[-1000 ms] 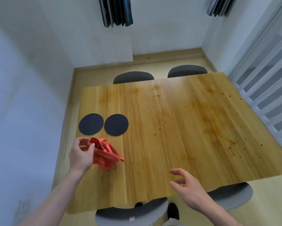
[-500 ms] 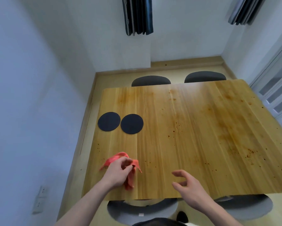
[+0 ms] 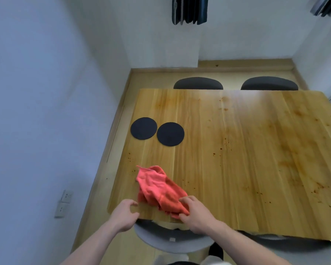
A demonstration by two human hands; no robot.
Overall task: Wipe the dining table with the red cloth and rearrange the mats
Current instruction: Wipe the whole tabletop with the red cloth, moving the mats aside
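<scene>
- Right hand (image 3: 196, 213) near the front edge of the tabletop, fingers curled round one end of the soft, crumpled red cloth (image 3: 157, 190), holding it tight, likely so the cloth can be pulled and pushed over the wood.
- Left hand (image 3: 123, 214) just beside the cloth, holding nothing, fingers loosely bent, thumb apart from them; looks ready to help spread the cloth flat, though that is only a guess.
- Red cloth lying in a loose bunch on the front left part of the tabletop, one corner sticking out toward the far side; not yet flat, so a flatter shape would probably wipe more at once.
- Light wooden tabletop (image 3: 256, 150) dotted with small reddish-brown spots and faint orange smears, most of them to the right and middle; lots left to wipe, so the job looks to be near its start.
- Two round, flat, dark grey mats (image 3: 143, 128) (image 3: 170, 134) side by side near the left edge, almost touching, well apart from the cloth; probably pushed aside there to leave the dirty wood open, and not yet put back in their places.
- Dark chair backs (image 3: 198, 83) tucked in at the far side, grey chair seats (image 3: 161, 240) tucked in at the near side.
- White walls around, and wall sockets (image 3: 63, 203) low on the left.
</scene>
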